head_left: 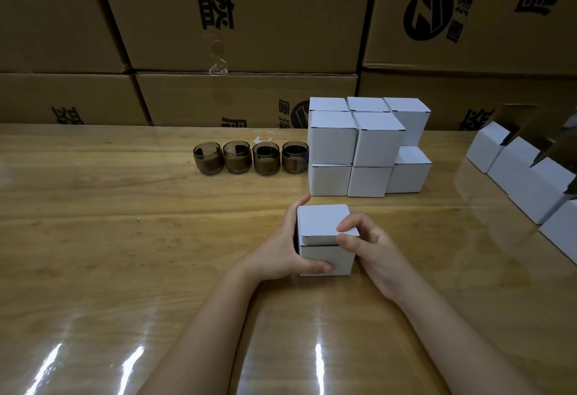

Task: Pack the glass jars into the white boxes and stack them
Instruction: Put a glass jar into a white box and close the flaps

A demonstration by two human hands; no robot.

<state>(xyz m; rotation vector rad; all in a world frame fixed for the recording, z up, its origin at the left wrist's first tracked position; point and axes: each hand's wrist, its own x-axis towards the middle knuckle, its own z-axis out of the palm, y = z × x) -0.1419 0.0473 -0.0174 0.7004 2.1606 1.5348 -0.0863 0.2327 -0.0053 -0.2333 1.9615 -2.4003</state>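
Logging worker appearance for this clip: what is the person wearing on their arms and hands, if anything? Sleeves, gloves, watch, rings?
Nothing worn shows. The left hand and right hand have no gloves, rings or bracelets visible. The left forearm and right forearm are uncovered down to the frame's bottom edge, so no sleeve or watch appears. The nails that show look short and unpainted.

I see dim, warm light; white glare streaks the glossy table (pixel 93 238) near me, and cartons (pixel 249 19) bend toward the corners.
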